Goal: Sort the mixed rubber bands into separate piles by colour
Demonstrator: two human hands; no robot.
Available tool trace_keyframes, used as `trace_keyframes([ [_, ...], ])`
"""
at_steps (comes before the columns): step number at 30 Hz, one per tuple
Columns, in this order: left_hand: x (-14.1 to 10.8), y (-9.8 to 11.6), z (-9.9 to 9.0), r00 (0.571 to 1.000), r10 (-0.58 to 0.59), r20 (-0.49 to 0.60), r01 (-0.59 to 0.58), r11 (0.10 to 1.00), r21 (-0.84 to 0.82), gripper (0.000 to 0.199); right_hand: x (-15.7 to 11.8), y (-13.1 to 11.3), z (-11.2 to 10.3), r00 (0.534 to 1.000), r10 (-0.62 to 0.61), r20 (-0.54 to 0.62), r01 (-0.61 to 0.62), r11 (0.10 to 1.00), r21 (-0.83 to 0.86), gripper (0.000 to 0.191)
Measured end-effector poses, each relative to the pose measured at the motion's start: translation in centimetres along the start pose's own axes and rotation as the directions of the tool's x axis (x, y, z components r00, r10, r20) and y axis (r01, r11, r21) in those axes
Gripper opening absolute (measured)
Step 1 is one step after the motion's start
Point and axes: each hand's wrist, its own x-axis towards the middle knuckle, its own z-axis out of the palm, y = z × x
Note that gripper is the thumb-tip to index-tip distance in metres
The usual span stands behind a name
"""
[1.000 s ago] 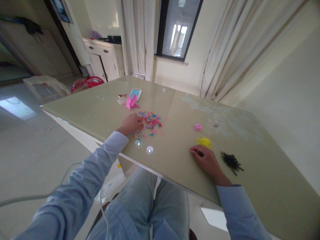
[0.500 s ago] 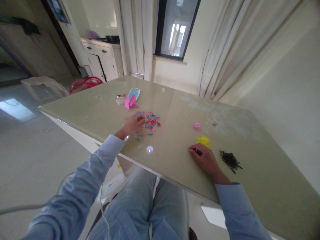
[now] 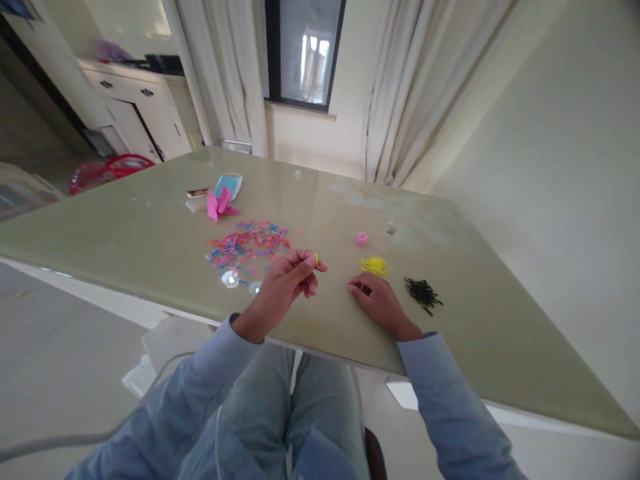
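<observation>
Yellow band [image 3: 317, 261] is pinched between thumb and fingertips of the left hand [image 3: 295, 273], above the table [image 3: 320, 313]; its lower part is covered. The right hand's [image 3: 375, 297] fingers are curled near the yellow pile [image 3: 374, 266], their grip hidden. Curtains [image 3: 400, 87] are cut off above.

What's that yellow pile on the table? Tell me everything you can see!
The yellow pile is a low, messy heap of thin, bright bits, maybe rubbery, too small to make out one by one. It lies on the greenish table, between a little pink thing and the right hand. The hand is very close, but I can't tell if it touches.
</observation>
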Motion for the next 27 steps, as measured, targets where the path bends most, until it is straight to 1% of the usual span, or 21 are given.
trace_keyframes([
  [5,0.3,-1.0,2.6,0.991,-0.070,0.110,0.072,0.997,-0.012,0.030,0.0,-0.5,-0.1,1.000,0.015,0.003,-0.015,1.000,-0.015,0.011],
  [11,1.2,-2.5,4.5,0.984,-0.102,0.147,0.109,0.993,-0.040,0.029,-0.1,-0.5,0.1,1.000,0.016,-0.013,-0.016,1.000,-0.024,0.011],
  [17,1.7,-2.9,5.8,0.977,-0.112,0.180,0.115,0.993,-0.008,0.030,0.0,-0.1,0.6,0.999,0.029,-0.021,-0.029,0.999,-0.018,0.014],
  [21,2.3,-3.0,6.5,0.976,-0.126,0.180,0.123,0.992,0.026,0.032,0.0,-0.2,0.8,0.999,0.046,-0.021,-0.046,0.999,-0.018,0.009],
  [24,2.8,-3.5,6.7,0.980,-0.116,0.162,0.102,0.991,0.091,0.033,0.0,-0.4,0.8,0.998,0.056,-0.012,-0.057,0.997,-0.046,0.012],
  [27,3.7,-4.3,6.5,0.987,-0.081,0.141,0.054,0.981,0.185,0.030,0.0,-0.5,0.8,0.998,0.059,0.008,-0.058,0.996,-0.070,0.014],
])
